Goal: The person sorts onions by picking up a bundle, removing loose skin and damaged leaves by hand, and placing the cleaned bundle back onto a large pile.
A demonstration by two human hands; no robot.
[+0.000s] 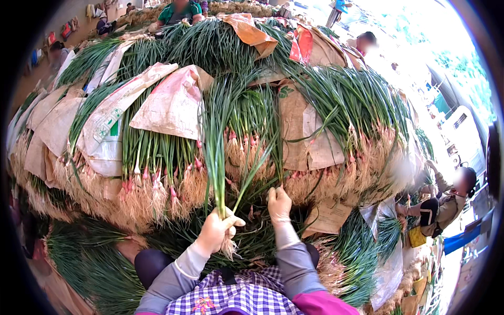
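Left hand (215, 231) is clenched around a small bunch of green onions (216, 157), roots dangling below the fist, leaves rising straight up. Right hand (279, 203) reaches just beyond it, fingers pinching a stalk in the loose onions (252, 236); I judge it closed on that stalk. To do this well, I'd keep the roots level in the fist and draw each stalk out cleanly. Ahead of both hands towers a stack of bundled onions (173, 173) under paper sacks (173, 102). Off to the right, another person (446, 202) crouches.
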